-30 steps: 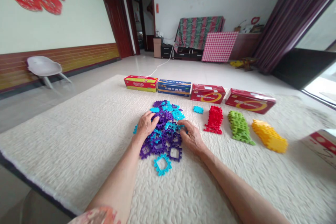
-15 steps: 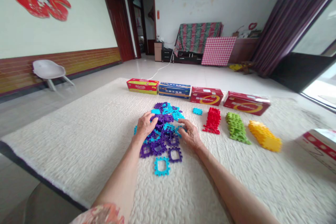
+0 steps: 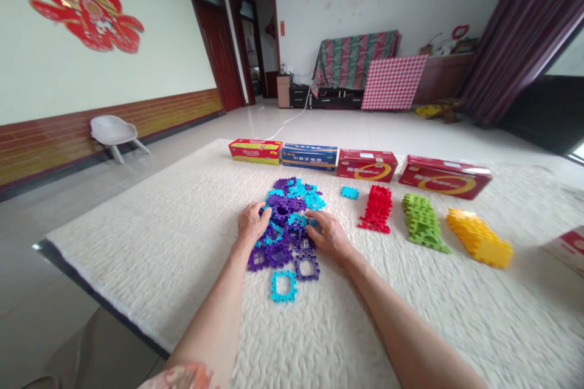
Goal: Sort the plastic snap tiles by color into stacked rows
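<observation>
A mixed pile of purple and cyan square frame tiles [image 3: 292, 209] lies on the white quilted cover [image 3: 137, 255]. My left hand [image 3: 252, 223] rests on the pile's left side with its fingers curled over tiles. My right hand [image 3: 327, 234] lies on the pile's right side, fingertips on a cyan tile. One cyan tile [image 3: 283, 285] sits alone at the near edge of the pile, and another cyan tile [image 3: 350, 192] lies apart to the right. Beyond that stand a red stack [image 3: 376, 209], a green stack [image 3: 422, 221] and a yellow stack [image 3: 479, 237].
Four cardboard boxes line the far edge: red-yellow [image 3: 255, 151], blue [image 3: 309, 156], red [image 3: 367, 165] and red [image 3: 444, 175]. Another box [image 3: 568, 246] shows at the right. A white chair [image 3: 114, 132] stands by the left wall.
The view has swung to the left and slightly up. Both hands stay on the tile pile, with only small finger shifts.
</observation>
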### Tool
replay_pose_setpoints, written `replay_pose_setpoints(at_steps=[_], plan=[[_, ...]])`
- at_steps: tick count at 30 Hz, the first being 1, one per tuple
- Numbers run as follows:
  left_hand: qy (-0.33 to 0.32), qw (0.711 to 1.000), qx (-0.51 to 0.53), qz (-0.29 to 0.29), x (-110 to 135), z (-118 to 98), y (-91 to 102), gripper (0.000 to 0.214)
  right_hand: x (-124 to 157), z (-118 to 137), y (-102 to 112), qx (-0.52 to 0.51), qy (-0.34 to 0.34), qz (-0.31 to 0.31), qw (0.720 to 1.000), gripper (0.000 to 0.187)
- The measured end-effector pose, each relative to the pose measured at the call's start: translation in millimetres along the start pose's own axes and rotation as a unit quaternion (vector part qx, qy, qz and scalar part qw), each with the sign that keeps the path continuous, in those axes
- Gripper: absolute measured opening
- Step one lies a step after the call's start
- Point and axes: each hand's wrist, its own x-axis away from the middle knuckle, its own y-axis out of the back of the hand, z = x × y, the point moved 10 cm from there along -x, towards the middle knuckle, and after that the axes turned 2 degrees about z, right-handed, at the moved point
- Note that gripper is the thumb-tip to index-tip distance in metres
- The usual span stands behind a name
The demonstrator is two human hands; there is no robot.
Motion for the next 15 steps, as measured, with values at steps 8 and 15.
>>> replay_pose_setpoints(at_steps=[8,15], plan=[[0.002,0.999,-0.030,0.021,-2,-4,-3.3,0.031,-2,-2,-5,0.014,-0.007,0.016,1.000,0.035],[0.005,0.998,-0.043,0.045,-3,-8,-3.3,0.034,3,-8,7,0.039,0.004,0.085,0.996,0.050]])
